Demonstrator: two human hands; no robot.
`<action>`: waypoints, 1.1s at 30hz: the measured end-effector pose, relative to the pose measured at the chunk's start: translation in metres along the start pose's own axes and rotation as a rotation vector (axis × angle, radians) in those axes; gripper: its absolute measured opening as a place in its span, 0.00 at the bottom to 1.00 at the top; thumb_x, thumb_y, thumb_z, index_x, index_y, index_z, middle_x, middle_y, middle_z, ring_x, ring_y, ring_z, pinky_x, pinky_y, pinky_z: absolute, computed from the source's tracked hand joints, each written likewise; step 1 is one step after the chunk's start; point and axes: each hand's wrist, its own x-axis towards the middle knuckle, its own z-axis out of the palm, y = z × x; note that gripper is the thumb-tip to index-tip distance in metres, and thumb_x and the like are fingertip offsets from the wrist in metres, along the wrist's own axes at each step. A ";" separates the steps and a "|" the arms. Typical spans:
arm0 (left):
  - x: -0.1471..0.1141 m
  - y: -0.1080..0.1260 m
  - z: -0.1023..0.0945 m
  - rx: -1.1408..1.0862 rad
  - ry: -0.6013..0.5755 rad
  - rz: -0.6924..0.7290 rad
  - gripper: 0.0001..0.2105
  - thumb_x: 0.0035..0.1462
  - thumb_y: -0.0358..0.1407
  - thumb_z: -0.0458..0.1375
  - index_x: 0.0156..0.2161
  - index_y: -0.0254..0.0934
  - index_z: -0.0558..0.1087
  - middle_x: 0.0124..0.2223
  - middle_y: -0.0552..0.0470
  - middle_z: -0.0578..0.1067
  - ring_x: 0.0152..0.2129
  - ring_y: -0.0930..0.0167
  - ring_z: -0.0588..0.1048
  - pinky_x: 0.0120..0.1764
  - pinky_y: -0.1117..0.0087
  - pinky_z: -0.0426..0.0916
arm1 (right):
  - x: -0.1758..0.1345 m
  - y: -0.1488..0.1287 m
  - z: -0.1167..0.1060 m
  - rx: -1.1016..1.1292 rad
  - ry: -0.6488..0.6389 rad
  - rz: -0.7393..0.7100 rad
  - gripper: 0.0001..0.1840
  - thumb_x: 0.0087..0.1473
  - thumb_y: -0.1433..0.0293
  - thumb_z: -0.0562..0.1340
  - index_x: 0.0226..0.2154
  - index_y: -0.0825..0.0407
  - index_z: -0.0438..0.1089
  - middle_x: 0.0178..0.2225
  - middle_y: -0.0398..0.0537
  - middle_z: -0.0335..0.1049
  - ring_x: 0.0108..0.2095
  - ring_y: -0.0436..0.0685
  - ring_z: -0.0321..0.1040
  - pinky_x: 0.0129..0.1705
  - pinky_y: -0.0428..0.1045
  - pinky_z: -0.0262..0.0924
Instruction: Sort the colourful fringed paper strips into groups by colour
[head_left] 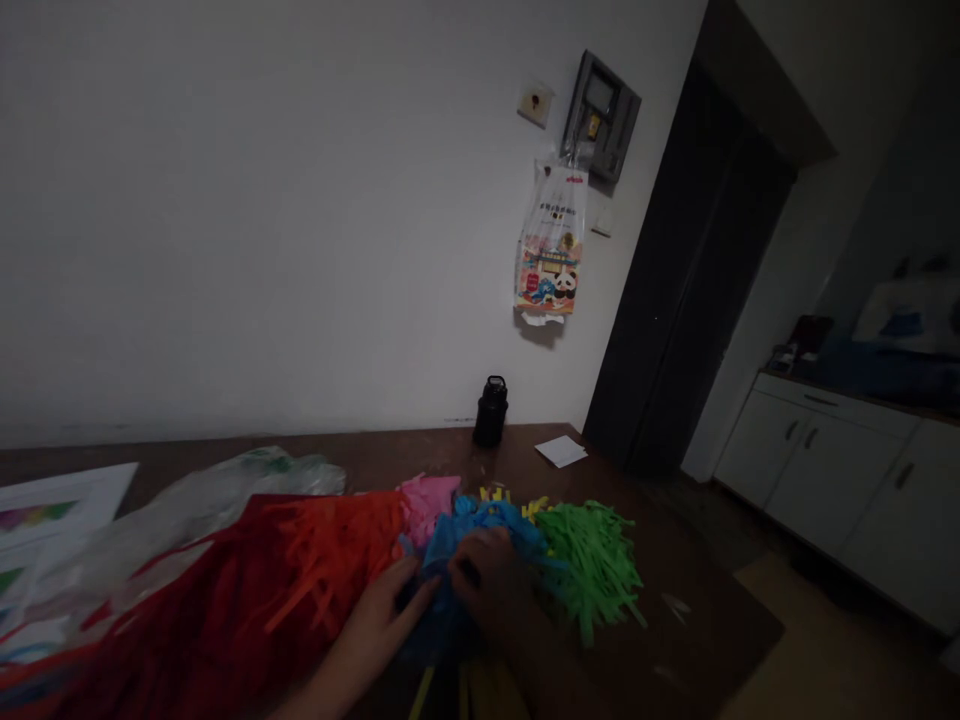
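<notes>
A bunch of blue fringed paper (514, 518) lies on the dark table in front of me, and both hands are at it. My left hand (382, 610) reaches in from the lower left, its thumb and fingers curved around the near part of the blue paper. Close beside it, my right hand (491, 575) is curled, fingers bent onto the same paper; its fingertips are partly hidden and dim. Orange-red paper strips (330, 550) lie left of my left hand. Green paper strips (592, 560) spread out to the right, with yellow strips (540, 508) and pink paper (429, 503) behind.
Dark red material (187, 610) covers the table's left front, near a clear plastic bag (247, 480) and printed sheets (97, 492). A black bottle (491, 415) and a white paper (561, 451) stand and lie by the wall. White cabinets (810, 460) are at right.
</notes>
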 end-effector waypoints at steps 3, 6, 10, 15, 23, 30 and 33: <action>0.000 0.001 -0.002 0.091 0.037 0.026 0.16 0.59 0.47 0.49 0.29 0.41 0.71 0.32 0.47 0.78 0.34 0.60 0.76 0.41 0.60 0.71 | 0.001 -0.001 0.003 -0.062 0.021 -0.044 0.07 0.56 0.76 0.59 0.27 0.51 0.65 0.29 0.45 0.73 0.35 0.57 0.70 0.46 0.57 0.58; -0.002 0.003 -0.004 0.175 0.054 0.042 0.14 0.59 0.42 0.48 0.30 0.40 0.72 0.32 0.44 0.78 0.34 0.58 0.76 0.41 0.56 0.69 | 0.001 -0.009 0.000 -0.104 -0.004 -0.127 0.07 0.59 0.74 0.58 0.29 0.51 0.66 0.31 0.47 0.74 0.37 0.60 0.71 0.49 0.63 0.57; -0.005 0.003 -0.007 0.253 0.038 0.077 0.12 0.58 0.39 0.50 0.34 0.39 0.75 0.37 0.43 0.80 0.37 0.57 0.77 0.43 0.54 0.69 | -0.001 -0.024 -0.005 -0.157 -0.007 -0.136 0.12 0.61 0.72 0.58 0.48 0.51 0.66 0.48 0.53 0.73 0.47 0.63 0.69 0.56 0.68 0.54; -0.006 0.006 -0.008 0.342 0.003 0.123 0.11 0.58 0.35 0.51 0.38 0.39 0.76 0.40 0.43 0.81 0.39 0.57 0.78 0.46 0.53 0.69 | 0.001 -0.028 0.006 -0.222 0.019 -0.158 0.17 0.65 0.69 0.55 0.55 0.48 0.63 0.56 0.54 0.69 0.56 0.65 0.64 0.61 0.72 0.50; -0.005 0.005 -0.008 0.475 0.029 0.155 0.14 0.52 0.27 0.53 0.41 0.38 0.77 0.43 0.42 0.81 0.42 0.55 0.78 0.48 0.47 0.66 | 0.008 -0.024 0.004 -0.332 -0.105 -0.115 0.10 0.59 0.81 0.57 0.37 0.54 0.70 0.36 0.50 0.76 0.41 0.59 0.72 0.64 0.63 0.51; -0.001 -0.013 -0.007 0.416 0.152 0.268 0.18 0.58 0.28 0.52 0.50 0.46 0.76 0.51 0.45 0.79 0.46 0.61 0.75 0.48 0.58 0.67 | 0.019 -0.021 -0.007 -0.375 -0.237 0.063 0.10 0.54 0.80 0.58 0.32 0.52 0.73 0.28 0.52 0.76 0.30 0.62 0.74 0.41 0.56 0.67; 0.001 -0.018 -0.005 0.331 0.167 0.317 0.13 0.58 0.30 0.55 0.44 0.47 0.78 0.48 0.48 0.81 0.44 0.62 0.76 0.47 0.60 0.68 | 0.032 -0.015 -0.014 -0.355 -0.234 0.166 0.09 0.52 0.78 0.60 0.31 0.51 0.75 0.26 0.52 0.78 0.27 0.62 0.75 0.28 0.50 0.62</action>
